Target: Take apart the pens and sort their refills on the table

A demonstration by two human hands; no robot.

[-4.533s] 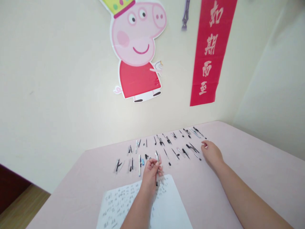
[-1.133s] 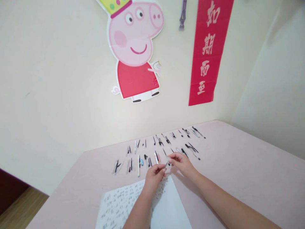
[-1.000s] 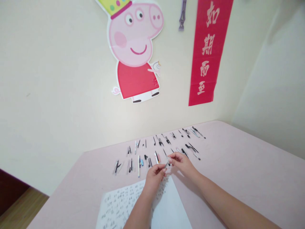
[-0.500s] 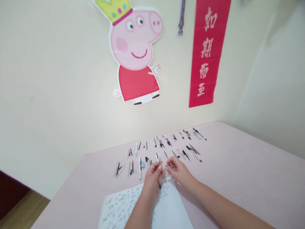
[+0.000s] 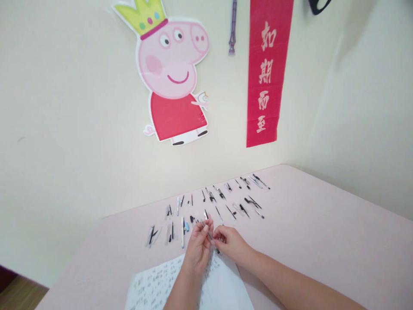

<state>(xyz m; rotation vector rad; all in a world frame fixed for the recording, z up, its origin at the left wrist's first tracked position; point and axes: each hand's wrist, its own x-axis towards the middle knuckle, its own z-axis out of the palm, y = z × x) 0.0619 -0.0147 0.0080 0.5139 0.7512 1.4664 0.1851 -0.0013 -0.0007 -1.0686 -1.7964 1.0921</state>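
My left hand (image 5: 198, 249) and my right hand (image 5: 229, 243) meet above the far edge of a written sheet of paper (image 5: 222, 287). Both pinch a thin pen (image 5: 211, 238) that runs slantwise between their fingertips. Beyond the hands, several pens and loose pen parts (image 5: 206, 206) lie in two rows on the pink table (image 5: 322, 241). A white pen (image 5: 182, 225) lies just left of my left hand.
A cream wall rises close behind the rows, with a cartoon pig cut-out (image 5: 171, 77) and a red banner with gold characters (image 5: 266, 71). A second wall closes the right side. The table's left edge drops to a wooden floor (image 5: 19, 295).
My right hand came back from the far right of the rows and joined my left hand on the pen. Both hands drew nearer to me, and the view tilted up and right.
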